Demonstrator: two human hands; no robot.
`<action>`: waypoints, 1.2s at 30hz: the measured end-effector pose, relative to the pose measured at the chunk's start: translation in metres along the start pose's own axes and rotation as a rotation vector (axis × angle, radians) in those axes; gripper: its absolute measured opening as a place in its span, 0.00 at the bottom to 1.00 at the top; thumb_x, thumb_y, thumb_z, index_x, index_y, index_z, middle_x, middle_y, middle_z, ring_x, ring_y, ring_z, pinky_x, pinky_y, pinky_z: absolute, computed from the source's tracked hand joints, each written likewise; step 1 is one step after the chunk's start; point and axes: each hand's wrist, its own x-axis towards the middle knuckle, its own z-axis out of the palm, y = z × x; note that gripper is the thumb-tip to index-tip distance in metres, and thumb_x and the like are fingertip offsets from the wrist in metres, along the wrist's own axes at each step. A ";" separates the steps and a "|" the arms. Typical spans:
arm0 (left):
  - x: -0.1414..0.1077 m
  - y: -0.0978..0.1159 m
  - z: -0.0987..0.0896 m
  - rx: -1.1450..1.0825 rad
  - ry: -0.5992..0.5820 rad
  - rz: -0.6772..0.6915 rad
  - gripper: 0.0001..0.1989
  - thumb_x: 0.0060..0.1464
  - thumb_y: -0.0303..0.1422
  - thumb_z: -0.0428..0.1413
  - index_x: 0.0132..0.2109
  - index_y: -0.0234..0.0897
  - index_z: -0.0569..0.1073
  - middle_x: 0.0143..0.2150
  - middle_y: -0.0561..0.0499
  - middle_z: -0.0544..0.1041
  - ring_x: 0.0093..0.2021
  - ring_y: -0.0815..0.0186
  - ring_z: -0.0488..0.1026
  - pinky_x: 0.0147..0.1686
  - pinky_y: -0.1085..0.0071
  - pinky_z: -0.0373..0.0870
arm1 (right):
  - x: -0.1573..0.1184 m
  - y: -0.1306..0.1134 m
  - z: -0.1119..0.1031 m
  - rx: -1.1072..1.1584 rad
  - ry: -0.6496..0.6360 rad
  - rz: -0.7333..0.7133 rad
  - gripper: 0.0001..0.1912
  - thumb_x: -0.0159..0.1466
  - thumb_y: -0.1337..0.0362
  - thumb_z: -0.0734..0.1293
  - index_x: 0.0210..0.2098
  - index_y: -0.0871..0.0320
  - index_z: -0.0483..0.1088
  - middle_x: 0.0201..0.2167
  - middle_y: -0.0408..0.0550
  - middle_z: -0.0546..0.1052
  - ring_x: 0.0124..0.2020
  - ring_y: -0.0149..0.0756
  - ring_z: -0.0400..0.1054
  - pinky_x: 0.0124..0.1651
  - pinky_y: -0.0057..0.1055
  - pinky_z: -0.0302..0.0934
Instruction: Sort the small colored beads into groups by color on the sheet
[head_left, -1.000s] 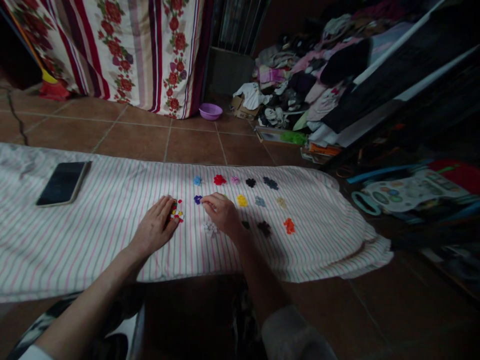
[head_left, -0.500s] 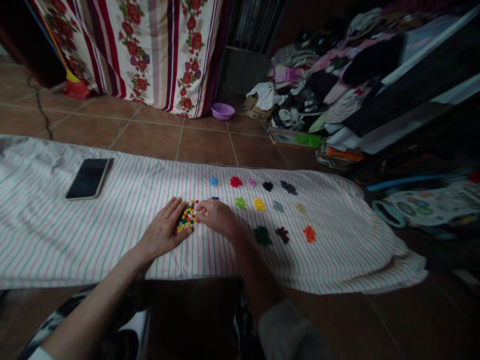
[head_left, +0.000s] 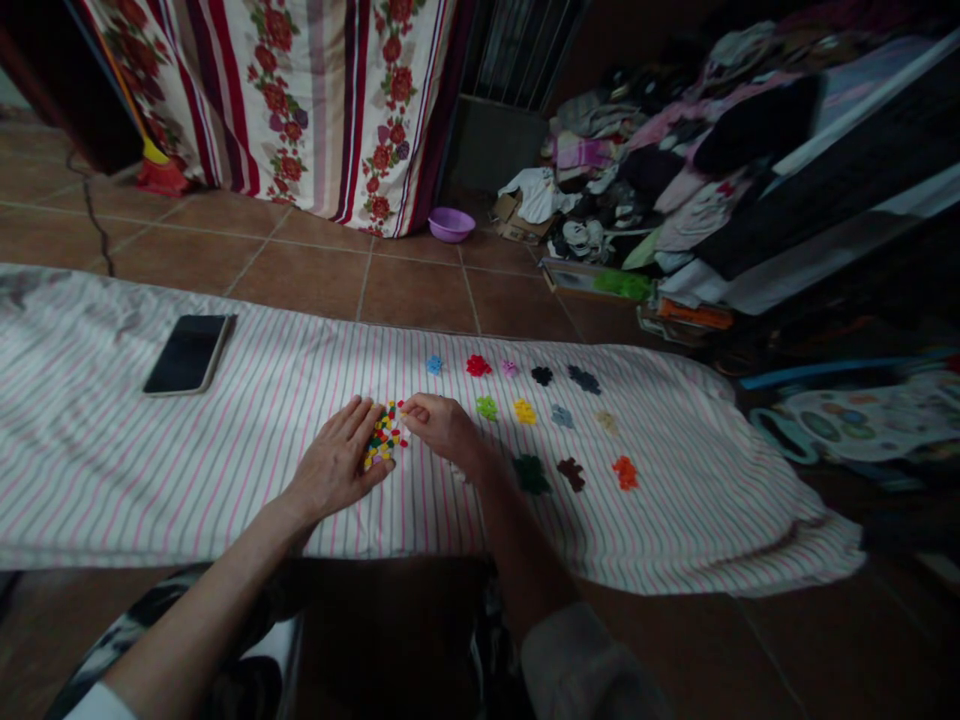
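A mixed pile of tiny colourful pieces (head_left: 387, 436), yellow, red, green and white among them, lies on the striped cloth (head_left: 255, 440). Flat against the left side of this pile rests my left hand (head_left: 331, 462), its fingers stretched and its thumb along the near edge. My right hand (head_left: 444, 430) is at the pile's right edge, fingers curled and thumb and fingertips pinched together; what is between them is too small to make out. Single-colour heaps lie to the right: lime green (head_left: 486, 408), yellow (head_left: 524, 411), red (head_left: 478, 365) and light blue (head_left: 434, 365). A whitish heap (head_left: 459, 472) is partly hidden by my right wrist.
Farther right are dark green (head_left: 532, 474), brown (head_left: 571, 473), orange (head_left: 625, 473), grey, beige and black heaps. A phone (head_left: 189, 355) lies at the left. Beyond the cloth, a purple basin (head_left: 451, 225) stands on the tiled floor near piled clothes (head_left: 660, 150).
The view has shifted slightly. My right hand has drawn a little away from the mixed pile and its fingers are pinched. The dark purple bit beyond my right hand is now hidden.
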 end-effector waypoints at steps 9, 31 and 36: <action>0.009 0.013 0.009 0.131 0.008 -0.050 0.38 0.61 0.54 0.46 0.68 0.31 0.55 0.68 0.31 0.61 0.70 0.46 0.55 0.64 0.46 0.59 | -0.001 0.010 -0.002 0.268 0.041 -0.001 0.08 0.62 0.67 0.64 0.38 0.56 0.75 0.33 0.44 0.79 0.35 0.32 0.74 0.39 0.27 0.67; 0.041 0.031 0.024 0.140 -0.007 -0.056 0.23 0.65 0.40 0.45 0.62 0.35 0.68 0.65 0.39 0.67 0.69 0.49 0.57 0.63 0.47 0.62 | -0.020 0.028 -0.022 0.377 0.157 -0.008 0.08 0.62 0.63 0.65 0.38 0.56 0.75 0.33 0.45 0.80 0.36 0.32 0.75 0.41 0.29 0.70; 0.043 0.031 0.025 0.152 0.002 -0.048 0.23 0.65 0.38 0.43 0.59 0.32 0.70 0.63 0.40 0.71 0.67 0.49 0.61 0.64 0.50 0.63 | -0.028 0.037 -0.033 0.391 0.174 0.016 0.08 0.62 0.63 0.66 0.38 0.56 0.76 0.35 0.46 0.81 0.37 0.33 0.76 0.42 0.30 0.70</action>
